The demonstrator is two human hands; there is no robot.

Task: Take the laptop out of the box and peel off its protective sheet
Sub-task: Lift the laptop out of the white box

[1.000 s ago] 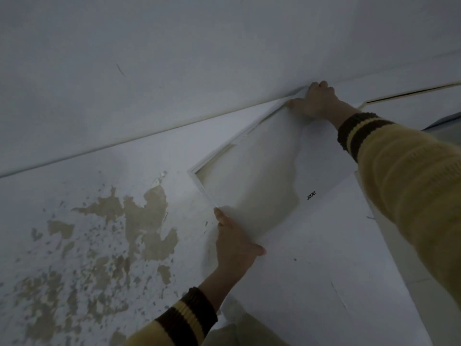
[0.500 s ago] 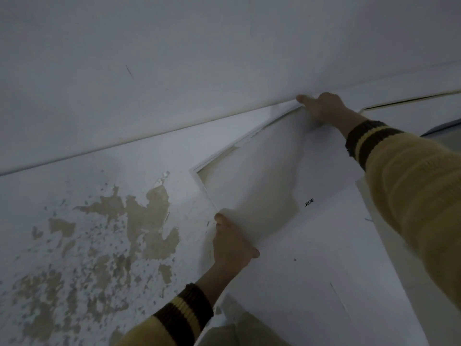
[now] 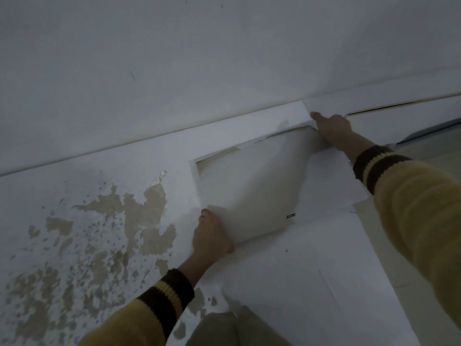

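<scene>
My left hand grips the near left corner of the laptop, thumb up along its left edge and fingers curled under, so it is closed on that corner. The laptop is a pale, flat slab with a small dark logo near its lower right part, printed upside down from where I look. It lies tilted inside the white box, whose rim frames it on the left and along the top.

My right hand reaches across to the far right corner of the laptop, pressed down there with one finger pointing left along the box's top rim. The light is dim and the fingers are mostly hidden under the back of my hand, so I cannot tell whether that hand is pinching something or only resting flat.

A whitish sheet covers the right part of the laptop, from my right hand down toward the logo; its edge runs in a bent line down the lid, and I think it is the protective sheet, though the tones are too close to be sure.

Both my sleeves are yellow knit with dark striped cuffs. The box lies on a white floor where paint has flaked off in tan patches to my left. A white wall rises just beyond the box.
</scene>
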